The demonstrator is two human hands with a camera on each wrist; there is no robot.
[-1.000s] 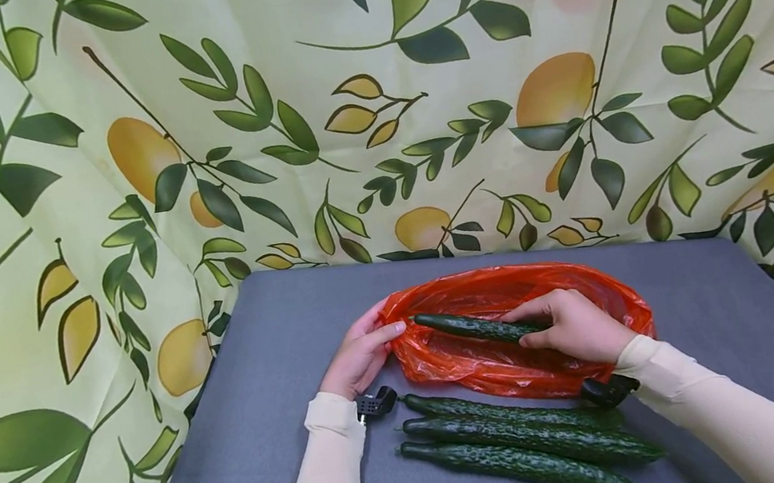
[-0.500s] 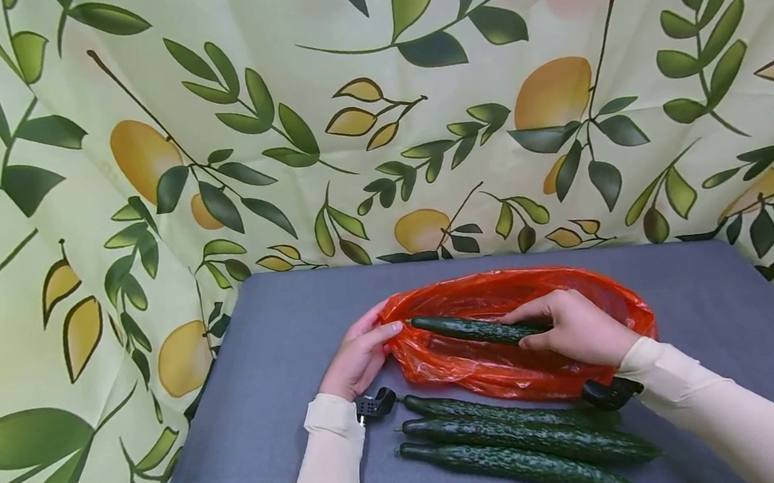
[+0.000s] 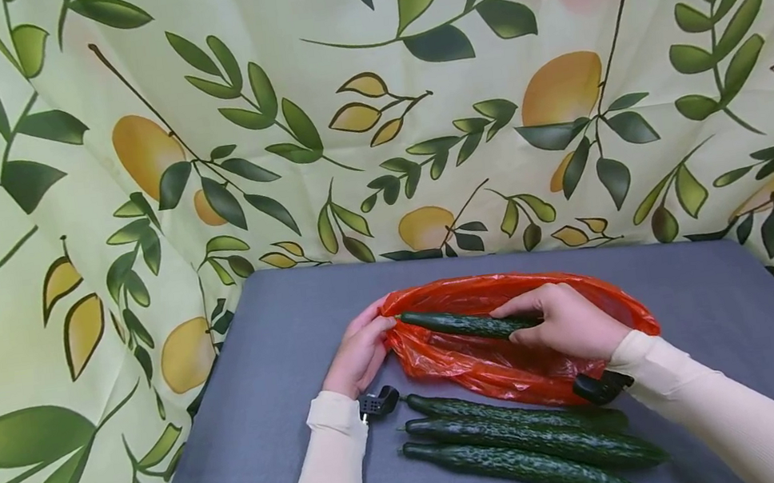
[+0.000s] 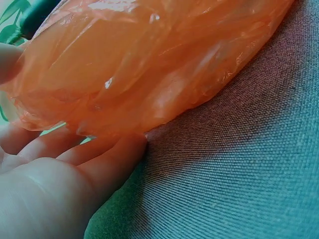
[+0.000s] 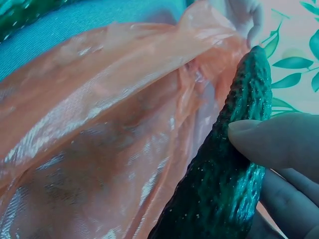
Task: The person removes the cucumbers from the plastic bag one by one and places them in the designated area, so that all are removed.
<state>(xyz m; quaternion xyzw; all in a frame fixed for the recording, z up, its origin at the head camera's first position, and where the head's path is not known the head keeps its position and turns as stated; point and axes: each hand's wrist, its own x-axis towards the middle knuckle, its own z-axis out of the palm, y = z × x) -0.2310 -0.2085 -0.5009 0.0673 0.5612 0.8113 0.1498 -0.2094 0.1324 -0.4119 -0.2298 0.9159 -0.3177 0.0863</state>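
A red plastic bag (image 3: 489, 366) lies with its mouth spread wide on the table. My left hand (image 3: 357, 351) grips the bag's left end, thumb on the near side and fingers behind the film, as the left wrist view also shows the bag (image 4: 149, 74) against the fingers. Over the bag's opening my right hand (image 3: 565, 323) holds a dark green cucumber (image 3: 458, 323) between thumb and fingers. Its stem end points left, close to the left thumb. The right wrist view shows the thumb pressed on the bumpy cucumber (image 5: 219, 174). What lies deep in the bag is hidden.
Three more cucumbers (image 3: 527, 438) lie side by side on the grey table (image 3: 277, 464), just in front of the bag. A leaf-and-fruit patterned cloth (image 3: 371, 114) hangs behind and to the left of the table. Black wrist cameras (image 3: 378, 402) sit on both wrists.
The right hand and its cucumber have shifted slightly left and up, bringing the stem end nearer the left thumb. The left hand keeps its hold on the bag.
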